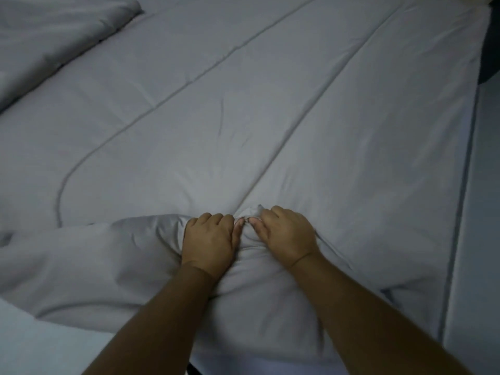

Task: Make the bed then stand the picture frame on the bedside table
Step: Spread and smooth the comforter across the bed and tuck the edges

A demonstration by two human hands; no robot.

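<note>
Forearms (351, 307) are seen entering from the near edge, both reaching onto the bed. Left hand (208, 240) is clenched into a bunched ridge of the grey duvet (243, 117), knuckles up, fingers curled down into the cloth. Right hand (286, 234) is set just beside it, thumb tips nearly touching, with a small peak of fabric pinched between thumb and curled fingers. Duvet is spread over most of the bed, stitched channels running from near to far. Its near-left edge (121, 255) is rolled and rumpled, so it is judged not yet squared. A folded grey mass (54, 36) is seen at far left; whether pillow or duvet fold cannot be told. Paler mattress sheet (481, 212) is exposed along the right side and at near left. A dark shape (489, 50) is cut off at far right, unidentified. Picture frame and bedside table are not in view. Handling, as judged: duvet is soft, limp and padded, probably light but bulky. It is unlikely to slip, but likely to drag and wrinkle if pulled from one point. It is better taken at the hem or corners, hands well apart, then drawn taut. A central pinch like this is suited only to shifting a local fold.
</note>
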